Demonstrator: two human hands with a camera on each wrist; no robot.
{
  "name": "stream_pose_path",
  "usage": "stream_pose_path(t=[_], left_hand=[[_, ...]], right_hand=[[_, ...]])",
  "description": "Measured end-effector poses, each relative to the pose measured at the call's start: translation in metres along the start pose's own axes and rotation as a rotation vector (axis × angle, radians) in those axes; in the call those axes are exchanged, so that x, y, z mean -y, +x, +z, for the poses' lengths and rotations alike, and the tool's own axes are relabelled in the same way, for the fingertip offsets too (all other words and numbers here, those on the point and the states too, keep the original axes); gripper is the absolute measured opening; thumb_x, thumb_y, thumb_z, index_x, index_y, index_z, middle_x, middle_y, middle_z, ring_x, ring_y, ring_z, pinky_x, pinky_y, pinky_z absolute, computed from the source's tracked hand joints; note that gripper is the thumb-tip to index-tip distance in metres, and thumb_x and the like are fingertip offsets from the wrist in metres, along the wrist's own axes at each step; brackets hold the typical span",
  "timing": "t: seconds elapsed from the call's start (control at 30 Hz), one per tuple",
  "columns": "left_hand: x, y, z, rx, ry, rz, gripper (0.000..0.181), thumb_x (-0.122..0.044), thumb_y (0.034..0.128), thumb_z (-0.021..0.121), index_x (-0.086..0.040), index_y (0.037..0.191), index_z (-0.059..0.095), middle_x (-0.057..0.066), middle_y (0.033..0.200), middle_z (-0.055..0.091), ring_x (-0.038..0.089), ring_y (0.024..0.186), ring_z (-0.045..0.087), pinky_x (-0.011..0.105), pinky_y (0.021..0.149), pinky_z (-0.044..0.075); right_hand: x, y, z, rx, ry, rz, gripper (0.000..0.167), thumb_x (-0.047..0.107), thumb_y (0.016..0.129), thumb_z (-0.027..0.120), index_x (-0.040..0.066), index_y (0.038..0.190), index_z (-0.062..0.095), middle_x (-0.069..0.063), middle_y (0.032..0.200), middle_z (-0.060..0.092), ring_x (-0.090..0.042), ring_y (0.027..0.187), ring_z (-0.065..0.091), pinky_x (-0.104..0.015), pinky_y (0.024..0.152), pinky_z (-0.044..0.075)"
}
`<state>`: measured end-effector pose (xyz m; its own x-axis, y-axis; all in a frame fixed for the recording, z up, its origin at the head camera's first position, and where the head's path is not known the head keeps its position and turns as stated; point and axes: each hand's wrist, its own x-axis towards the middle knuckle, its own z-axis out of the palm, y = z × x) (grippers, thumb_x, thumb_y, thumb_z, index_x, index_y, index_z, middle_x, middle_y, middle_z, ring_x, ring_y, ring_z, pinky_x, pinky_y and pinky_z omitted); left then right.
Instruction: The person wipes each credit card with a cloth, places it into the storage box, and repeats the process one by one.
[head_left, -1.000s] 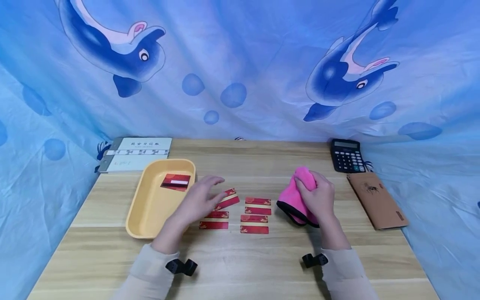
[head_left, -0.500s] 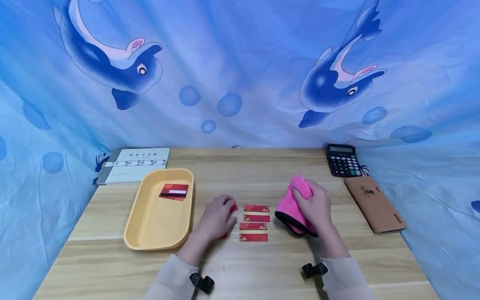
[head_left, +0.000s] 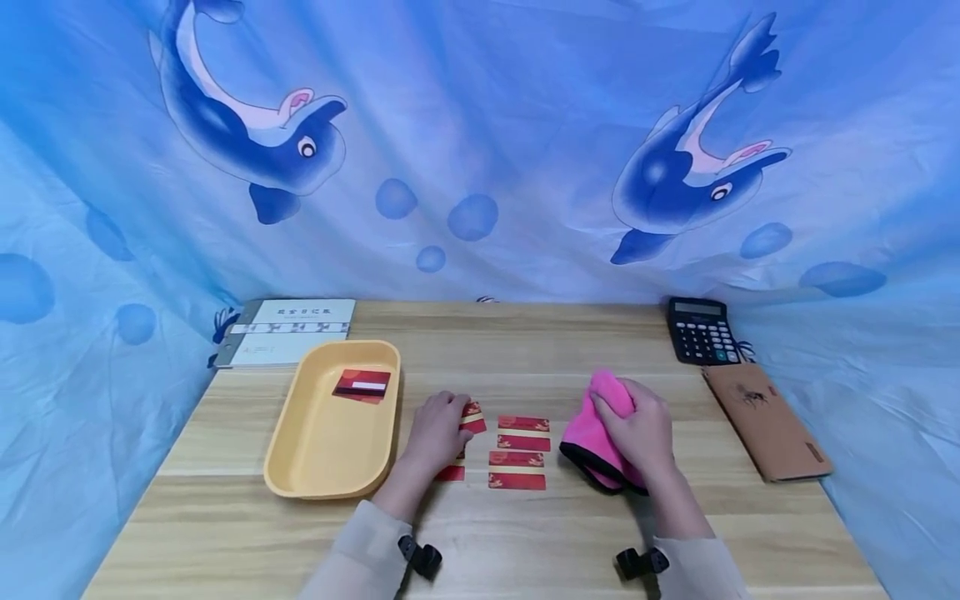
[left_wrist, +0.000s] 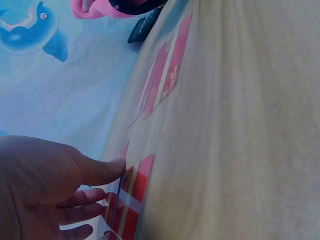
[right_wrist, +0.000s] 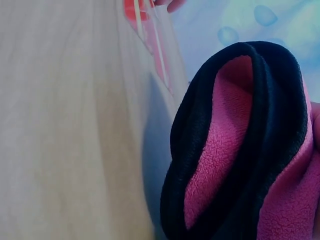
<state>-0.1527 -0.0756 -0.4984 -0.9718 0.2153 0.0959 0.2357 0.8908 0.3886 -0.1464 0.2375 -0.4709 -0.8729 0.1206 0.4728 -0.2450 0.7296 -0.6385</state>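
My left hand point(head_left: 437, 433) is over the left pair of red cards. In the left wrist view the left hand point(left_wrist: 45, 185) pinches a red card point(left_wrist: 119, 192) by its edge between thumb and fingers, tilted just above another red card point(left_wrist: 142, 187) lying flat. From the head view, much of this pair is hidden by the hand. Two more red cards with pale bands, a far card point(head_left: 523, 444) and a near card point(head_left: 517, 481), lie flat to the right. My right hand point(head_left: 641, 425) grips a bunched pink cloth point(head_left: 596, 433) with black edging, its folds facing the right wrist camera.
A yellow tray point(head_left: 279, 450) on the left holds red cards point(head_left: 363, 386) with a black stripe showing. Behind it lies a pale ledger book point(head_left: 296, 321). At the right are a black calculator point(head_left: 702, 332) and a brown wallet point(head_left: 767, 421). A blue dolphin-print curtain point(head_left: 480, 150) hangs behind the wooden table.
My left hand has moved right, from beside the tray onto the left cards, and has taken hold of one. The right hand keeps its grip on the pink cloth. The head view has shifted slightly.
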Motion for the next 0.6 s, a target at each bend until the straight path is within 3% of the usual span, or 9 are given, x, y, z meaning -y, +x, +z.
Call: stream_pose_path(t=[0.2, 0.47, 0.6], left_hand=[[-0.004, 0.003, -0.002, 0.071, 0.023, -0.053, 0.057, -0.024, 0.0838, 0.084, -0.001, 0.131, 0.063, 0.019, 0.119, 0.061, 0.036, 0.113, 0.055, 0.054, 0.095, 0.046], [-0.004, 0.001, -0.008, 0.122, -0.039, -0.111, 0.049, -0.022, 0.075, 0.09, 0.001, 0.111, 0.066, 0.013, 0.106, 0.057, 0.032, 0.103, 0.053, 0.051, 0.092, 0.045], [-0.006, 0.0, -0.011, 0.11, -0.078, -0.123, 0.05, -0.018, 0.0699, 0.092, -0.002, 0.109, 0.067, 0.011, 0.104, 0.056, 0.031, 0.101, 0.054, 0.051, 0.091, 0.045]], right_hand=[[-0.006, -0.009, -0.004, 0.012, -0.003, 0.003, 0.031, 0.022, 0.085, 0.083, 0.005, 0.109, 0.076, -0.01, 0.099, 0.075, -0.024, 0.086, 0.068, -0.037, 0.071, 0.054], [-0.009, -0.018, -0.01, -0.003, 0.027, -0.042, 0.028, 0.015, 0.082, 0.085, 0.005, 0.107, 0.076, -0.009, 0.097, 0.075, -0.022, 0.084, 0.069, -0.009, 0.07, 0.046], [-0.01, -0.02, -0.012, -0.025, 0.038, -0.066, 0.028, 0.014, 0.08, 0.087, 0.005, 0.105, 0.077, -0.009, 0.094, 0.076, -0.021, 0.08, 0.068, -0.007, 0.067, 0.044]])
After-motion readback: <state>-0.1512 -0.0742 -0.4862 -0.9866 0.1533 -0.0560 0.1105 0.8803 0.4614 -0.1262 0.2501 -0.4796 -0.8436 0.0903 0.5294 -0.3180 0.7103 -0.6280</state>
